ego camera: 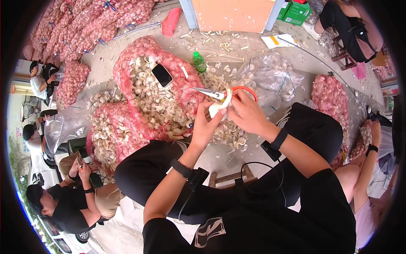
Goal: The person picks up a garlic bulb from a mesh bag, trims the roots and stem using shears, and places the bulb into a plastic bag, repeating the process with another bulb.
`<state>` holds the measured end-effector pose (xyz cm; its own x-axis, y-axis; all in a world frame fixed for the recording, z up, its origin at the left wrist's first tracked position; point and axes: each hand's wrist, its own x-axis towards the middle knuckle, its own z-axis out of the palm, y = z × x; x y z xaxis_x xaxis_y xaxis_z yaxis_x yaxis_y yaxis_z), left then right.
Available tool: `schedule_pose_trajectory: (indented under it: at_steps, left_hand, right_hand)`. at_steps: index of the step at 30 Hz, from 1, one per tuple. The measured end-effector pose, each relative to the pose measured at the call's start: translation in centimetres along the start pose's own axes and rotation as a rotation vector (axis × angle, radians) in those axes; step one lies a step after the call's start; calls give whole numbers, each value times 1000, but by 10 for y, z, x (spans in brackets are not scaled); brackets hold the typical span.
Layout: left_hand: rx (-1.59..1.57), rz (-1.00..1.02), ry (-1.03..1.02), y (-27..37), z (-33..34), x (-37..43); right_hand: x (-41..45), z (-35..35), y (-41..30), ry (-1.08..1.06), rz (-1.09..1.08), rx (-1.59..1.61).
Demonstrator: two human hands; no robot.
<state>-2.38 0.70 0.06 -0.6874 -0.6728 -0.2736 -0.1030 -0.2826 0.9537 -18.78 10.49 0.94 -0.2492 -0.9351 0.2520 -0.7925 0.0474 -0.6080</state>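
Observation:
A white garlic bulb point(215, 110) with a pale stalk is pinched in the fingers of my left hand point(204, 125). My right hand point(249, 113) grips a pair of scissors point(211, 93) with orange handles, and its fingers also touch the stalk. The blades point left, above the bulb, and look slightly parted. Just beyond my left hand stands an open red mesh sack point(187, 85) full of garlic bulbs point(155, 98). A black-screened smartphone point(162, 75) lies on those bulbs. Loose garlic skins point(233, 136) cover the ground below my hands.
A green plastic bottle point(199, 62) stands behind the sack. Clear plastic bags point(269, 77) holding bulbs lie to the right. Filled mesh sacks point(85, 28) are piled at the upper left. Co-workers sit on both sides, one person point(63, 197) close on the left.

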Motion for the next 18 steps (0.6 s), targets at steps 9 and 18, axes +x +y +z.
schedule_pose_trajectory:
  at_steps: [9, 18]
  left_hand:
    - [-23, -43, -67, 0, 0, -3]
    - [-93, -113, -111, 8, -5, 0]
  right_hand:
    - [0, 1, 0, -20, -54, -42]
    - [8, -1, 17, -12, 64, -16]
